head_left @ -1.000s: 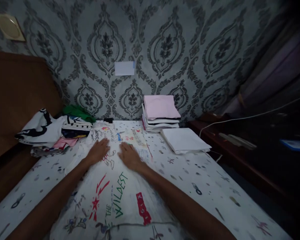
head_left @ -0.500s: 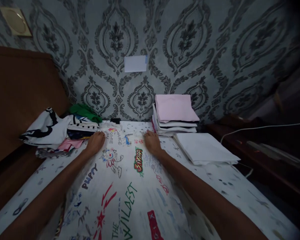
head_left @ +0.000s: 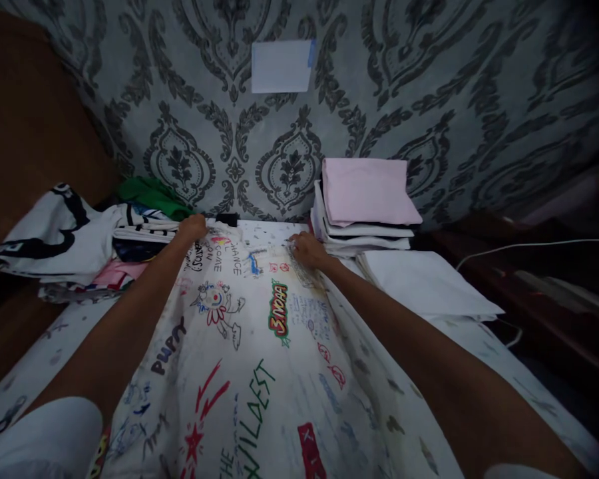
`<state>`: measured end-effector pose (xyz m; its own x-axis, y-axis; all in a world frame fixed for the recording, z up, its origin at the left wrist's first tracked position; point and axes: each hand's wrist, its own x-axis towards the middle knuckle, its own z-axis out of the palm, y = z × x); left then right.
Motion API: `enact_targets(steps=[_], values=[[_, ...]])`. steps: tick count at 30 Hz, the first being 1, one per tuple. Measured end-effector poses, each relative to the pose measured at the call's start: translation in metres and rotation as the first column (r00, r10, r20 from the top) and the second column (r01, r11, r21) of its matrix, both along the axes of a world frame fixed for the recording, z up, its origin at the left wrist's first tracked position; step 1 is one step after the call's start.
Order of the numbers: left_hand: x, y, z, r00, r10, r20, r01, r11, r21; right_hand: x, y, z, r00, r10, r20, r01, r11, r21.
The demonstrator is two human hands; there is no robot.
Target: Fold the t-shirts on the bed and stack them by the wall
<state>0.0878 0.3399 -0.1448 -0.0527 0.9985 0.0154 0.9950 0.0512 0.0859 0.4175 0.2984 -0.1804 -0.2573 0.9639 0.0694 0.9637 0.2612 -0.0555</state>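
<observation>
A long white garment covered in coloured drawings and lettering (head_left: pixel 252 319) stretches toward me across the bed-like surface; its exact kind I cannot make out. At its far left corner, my left hand (head_left: pixel 193 228) is closed with the fingers curled on the fabric. My right hand (head_left: pixel 308 251) pinches the far right edge, where the cloth bunches a little. Beside my left hand lies a pile of folded clothes (head_left: pixel 134 226), with white, striped, pink and green pieces. Just past my right hand stands a folded stack topped by a pink cloth (head_left: pixel 369 191).
A folded white cloth (head_left: pixel 424 283) lies right of the stack. Under everything is a white patterned sheet (head_left: pixel 50 342). A brown wooden panel (head_left: pixel 34 113) rises at the left, patterned wallpaper (head_left: pixel 180 156) at the back. A white cable (head_left: pixel 539 243) runs along the right.
The view has tilted down and moved closer. Both hands still hold the garment's far end, which now looks raised and more taut at the sides. White sleeves have come into view.
</observation>
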Motion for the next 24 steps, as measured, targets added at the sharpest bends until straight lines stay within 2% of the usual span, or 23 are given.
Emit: enact_targets(steps=[2,3,4,5,7,8,9,11,13,15,17,19,22,24], values=[[0.01,-0.02,-0.001,1.0,0.0,0.006,-0.001,0.997,0.077,-0.014,-0.011,0.001,1.0,-0.014,-0.016,0.014,0.999,0.029],[0.017,-0.037,-0.005,0.998,-0.058,0.028,0.054,0.989,0.134,-0.024,-0.021,0.0,0.999,0.006,-0.035,-0.004,0.999,0.05],[0.023,-0.056,-0.013,0.987,-0.151,0.051,0.138,0.97,0.202,-0.036,-0.034,-0.002,0.996,0.058,-0.062,-0.054,0.996,0.07],[0.027,-0.077,-0.022,0.951,-0.295,0.091,0.265,0.932,0.249,-0.049,-0.047,-0.006,0.985,0.142,-0.093,-0.134,0.987,0.089],[0.025,-0.115,-0.045,0.843,-0.523,0.127,0.489,0.843,0.225,-0.07,-0.074,-0.016,0.919,0.365,-0.148,-0.351,0.93,0.108],[0.017,-0.129,-0.055,0.814,-0.569,0.116,0.547,0.818,0.176,-0.077,-0.084,-0.021,0.886,0.435,-0.161,-0.423,0.9,0.103],[0.005,-0.138,-0.063,0.834,-0.543,0.098,0.531,0.838,0.126,-0.08,-0.091,-0.025,0.868,0.467,-0.165,-0.459,0.884,0.091],[-0.026,-0.143,-0.069,0.913,-0.404,0.051,0.4,0.914,0.071,-0.076,-0.092,-0.03,0.895,0.417,-0.158,-0.412,0.909,0.062],[-0.053,-0.137,-0.066,0.943,-0.332,0.019,0.331,0.942,0.051,-0.063,-0.084,-0.029,0.942,0.306,-0.136,-0.303,0.952,0.038],[-0.062,-0.136,-0.058,0.958,-0.287,-0.006,0.287,0.958,0.025,-0.051,-0.077,-0.025,0.97,0.215,-0.114,-0.214,0.977,0.017],[-0.047,-0.151,-0.055,0.973,-0.231,-0.027,0.232,0.973,0.017,-0.052,-0.082,-0.022,0.984,0.138,-0.109,-0.139,0.99,0.001],[-0.019,-0.179,-0.057,0.963,-0.267,-0.021,0.268,0.963,0.043,-0.064,-0.103,-0.024,0.984,0.132,-0.12,-0.132,0.991,0.008],[0.009,-0.224,-0.066,0.88,-0.476,0.013,0.474,0.878,0.065,-0.08,-0.144,-0.033,0.942,0.3,-0.147,-0.298,0.954,0.039],[0.002,-0.237,-0.068,0.87,-0.493,0.012,0.492,0.87,0.03,-0.074,-0.157,-0.037,0.924,0.352,-0.153,-0.35,0.936,0.037]])
